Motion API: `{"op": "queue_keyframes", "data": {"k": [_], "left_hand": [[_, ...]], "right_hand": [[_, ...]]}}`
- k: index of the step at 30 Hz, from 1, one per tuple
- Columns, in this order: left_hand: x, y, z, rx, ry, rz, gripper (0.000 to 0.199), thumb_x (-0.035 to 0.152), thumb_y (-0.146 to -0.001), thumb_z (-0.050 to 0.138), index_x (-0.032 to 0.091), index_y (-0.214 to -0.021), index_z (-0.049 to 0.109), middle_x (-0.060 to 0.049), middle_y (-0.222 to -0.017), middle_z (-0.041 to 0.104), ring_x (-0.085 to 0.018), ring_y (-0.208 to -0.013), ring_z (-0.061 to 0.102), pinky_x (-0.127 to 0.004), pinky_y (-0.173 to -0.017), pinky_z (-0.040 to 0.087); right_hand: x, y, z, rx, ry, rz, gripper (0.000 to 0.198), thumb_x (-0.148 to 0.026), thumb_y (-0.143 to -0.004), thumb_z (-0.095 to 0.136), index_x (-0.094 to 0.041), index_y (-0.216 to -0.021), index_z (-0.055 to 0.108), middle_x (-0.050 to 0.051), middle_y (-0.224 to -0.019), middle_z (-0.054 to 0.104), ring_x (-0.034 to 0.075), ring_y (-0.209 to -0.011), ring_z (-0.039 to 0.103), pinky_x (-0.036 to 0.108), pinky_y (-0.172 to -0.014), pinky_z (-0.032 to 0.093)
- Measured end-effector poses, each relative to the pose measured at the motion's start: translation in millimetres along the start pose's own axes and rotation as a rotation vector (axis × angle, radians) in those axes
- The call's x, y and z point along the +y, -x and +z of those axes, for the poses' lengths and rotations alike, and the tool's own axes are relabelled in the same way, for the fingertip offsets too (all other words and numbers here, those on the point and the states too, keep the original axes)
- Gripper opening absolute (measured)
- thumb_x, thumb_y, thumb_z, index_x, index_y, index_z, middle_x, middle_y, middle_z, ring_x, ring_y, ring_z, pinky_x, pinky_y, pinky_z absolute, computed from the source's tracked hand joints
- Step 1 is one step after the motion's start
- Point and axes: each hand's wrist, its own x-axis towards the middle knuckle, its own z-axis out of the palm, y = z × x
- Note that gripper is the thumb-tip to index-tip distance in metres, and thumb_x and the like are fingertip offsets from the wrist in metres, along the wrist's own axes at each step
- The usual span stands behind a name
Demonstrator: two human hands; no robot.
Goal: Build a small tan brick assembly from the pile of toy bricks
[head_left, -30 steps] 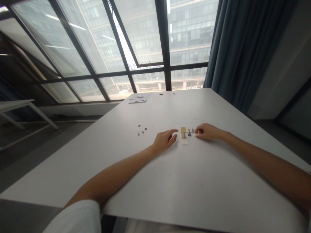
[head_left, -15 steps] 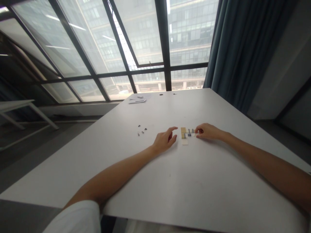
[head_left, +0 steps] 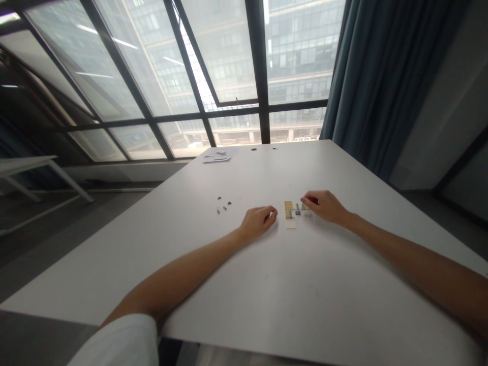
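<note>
My left hand point(head_left: 259, 222) rests on the table with thumb and fingers closed, left of a small flat group of pieces. Anything between those fingertips is too small to make out. The group has a yellow ridged piece point(head_left: 288, 205), small dark blue-grey pieces point(head_left: 298, 213), a pale square point(head_left: 290, 223) at its near end and a whitish piece point(head_left: 307, 213) at its right. Above the right part of the group, my right hand point(head_left: 322, 205) is pinched, thumb against fingers. What it holds, if anything, cannot be seen.
Several small dark pieces point(head_left: 224, 208) lie on the white table point(head_left: 229, 178) to the left. Papers point(head_left: 216, 159) sit at the far left corner. A dark round spot point(head_left: 253, 149) shows near the far edge. Windows and a blue curtain point(head_left: 366, 91) stand beyond.
My left hand's thumb and index finger have come together from apart. My right hand has shifted slightly left and away from me, uncovering the whitish piece.
</note>
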Motion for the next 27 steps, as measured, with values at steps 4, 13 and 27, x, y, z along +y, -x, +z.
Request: {"op": "queue_keyframes", "data": {"k": [4, 13, 27], "left_hand": [[0.1, -2.7, 0.7, -0.088, -0.102, -0.015, 0.031, 0.030, -0.094, 0.044, 0.019, -0.074, 0.064, -0.001, -0.065, 0.062, -0.013, -0.059, 0.053, -0.026, -0.060, 0.033], [0.7, -2.2, 4.4, -0.246, -0.184, -0.026, 0.031, 0.033, -0.092, 0.046, 0.020, -0.073, 0.067, -0.005, -0.070, 0.068, -0.018, -0.065, 0.058, -0.028, -0.062, 0.036], [-3.4, -4.6, 2.6, -0.291, -0.167, 0.023, 0.031, 0.035, -0.093, 0.045, 0.021, -0.074, 0.066, -0.004, -0.072, 0.069, -0.018, -0.065, 0.060, -0.028, -0.062, 0.038]], "right_hand": [[-22.7, 14.8, 12.5, -0.041, -0.006, -0.227, 0.041, -0.041, -0.098, 0.040, -0.018, -0.070, 0.059, 0.002, -0.065, 0.060, 0.013, -0.060, 0.046, 0.026, -0.063, 0.032], [-48.5, 45.9, 45.3, -0.310, -0.005, -0.652, 0.025, -0.028, -0.094, 0.051, -0.019, -0.071, 0.055, 0.001, -0.069, 0.059, 0.012, -0.061, 0.048, 0.026, -0.063, 0.030], [-49.3, 44.9, 48.5, -0.320, -0.048, -0.609, 0.021, -0.027, -0.092, 0.054, -0.019, -0.072, 0.055, 0.000, -0.070, 0.060, 0.012, -0.062, 0.049, 0.025, -0.063, 0.031]]}}
